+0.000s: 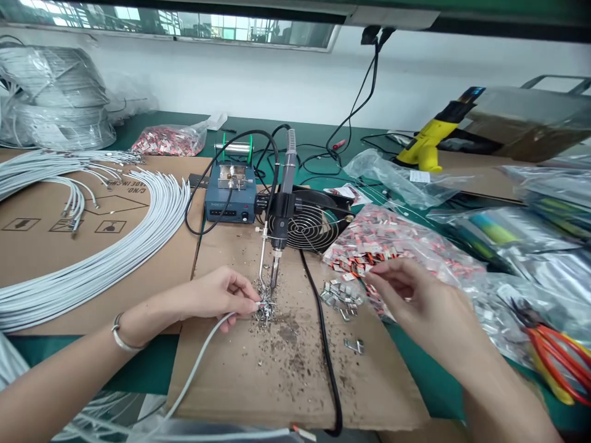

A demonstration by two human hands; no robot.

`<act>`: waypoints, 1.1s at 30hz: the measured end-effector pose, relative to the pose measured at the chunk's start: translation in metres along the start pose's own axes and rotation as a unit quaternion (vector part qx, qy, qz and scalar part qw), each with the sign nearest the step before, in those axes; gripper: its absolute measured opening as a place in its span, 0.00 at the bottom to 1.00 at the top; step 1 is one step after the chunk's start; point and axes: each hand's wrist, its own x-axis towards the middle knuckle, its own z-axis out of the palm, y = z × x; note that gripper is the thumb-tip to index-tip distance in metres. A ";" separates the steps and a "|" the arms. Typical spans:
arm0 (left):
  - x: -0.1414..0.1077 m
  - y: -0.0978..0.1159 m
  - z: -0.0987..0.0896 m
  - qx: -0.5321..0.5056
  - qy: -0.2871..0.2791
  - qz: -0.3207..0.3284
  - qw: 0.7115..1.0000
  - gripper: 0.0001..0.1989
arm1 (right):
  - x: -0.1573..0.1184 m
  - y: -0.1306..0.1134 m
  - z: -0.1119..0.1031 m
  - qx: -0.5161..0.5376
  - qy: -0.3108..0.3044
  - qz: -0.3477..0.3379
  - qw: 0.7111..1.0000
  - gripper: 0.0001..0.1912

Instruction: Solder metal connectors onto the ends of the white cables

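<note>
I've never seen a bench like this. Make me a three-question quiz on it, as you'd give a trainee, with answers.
1. Which hand pinches a single white cable near its end?
2. True or false: the yellow tool lies to the left of the blue box.
3. Fill in: the curved bundle of white cables at the left lies on ____.

Key:
1. The left hand.
2. False; the yellow tool is to the right of the blue box.
3. Cardboard.
</note>
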 end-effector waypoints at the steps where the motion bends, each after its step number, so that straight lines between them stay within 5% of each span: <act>1: 0.000 -0.001 0.000 -0.002 -0.002 0.002 1.000 0.09 | -0.001 -0.007 0.002 0.059 -0.015 -0.024 0.998 0.12; 5: -0.004 0.000 -0.002 0.008 -0.009 0.009 1.000 0.11 | -0.002 -0.038 0.015 0.197 -0.159 -0.101 0.962 0.11; 9: -0.002 0.003 0.001 -0.021 -0.004 -0.003 1.000 0.11 | -0.001 -0.064 0.035 0.344 -0.304 -0.020 0.888 0.12; 13: 0.003 0.001 0.007 -0.072 0.056 -0.013 0.996 0.11 | -0.003 -0.076 0.052 0.499 -0.333 0.117 0.791 0.13; 16: 0.005 0.000 0.010 -0.093 0.076 -0.019 0.993 0.11 | -0.004 -0.078 0.060 0.549 -0.327 0.164 0.752 0.15; 33: 0.006 0.005 0.013 -0.069 0.074 -0.035 0.994 0.08 | -0.003 -0.077 0.059 0.587 -0.313 0.172 0.727 0.13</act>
